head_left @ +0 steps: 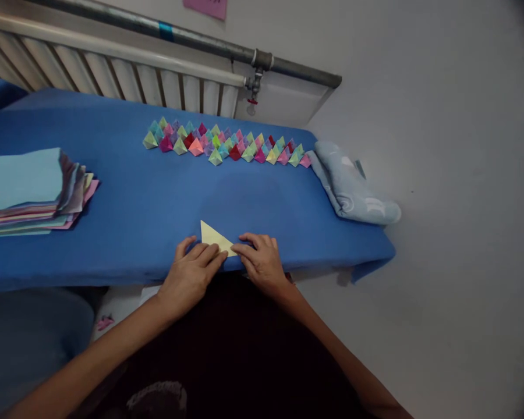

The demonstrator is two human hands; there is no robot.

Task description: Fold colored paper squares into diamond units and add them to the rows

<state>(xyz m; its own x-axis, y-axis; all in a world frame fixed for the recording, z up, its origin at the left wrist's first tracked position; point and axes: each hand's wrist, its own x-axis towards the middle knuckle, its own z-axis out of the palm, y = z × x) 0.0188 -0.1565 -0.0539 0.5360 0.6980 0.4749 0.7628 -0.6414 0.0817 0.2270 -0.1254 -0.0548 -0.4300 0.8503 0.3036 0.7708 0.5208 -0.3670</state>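
Note:
A pale yellow sheet of paper point(213, 236), folded into a triangle, lies at the front edge of the blue-covered table. My left hand point(193, 272) rests over its lower left part, fingers pressing the paper against the cloth. At the right corner, my right hand point(262, 262) pinches the paper between thumb and fingertips. The lower left of the triangle is hidden under my left fingers.
Rows of small folded paper pieces point(216, 157) in many colours stand at the back of the table point(157, 192). A stack of coloured paper point(21, 180) lies on the left. A folded light-blue towel point(353, 186) sits at the right end. Behind runs a radiator point(126, 75).

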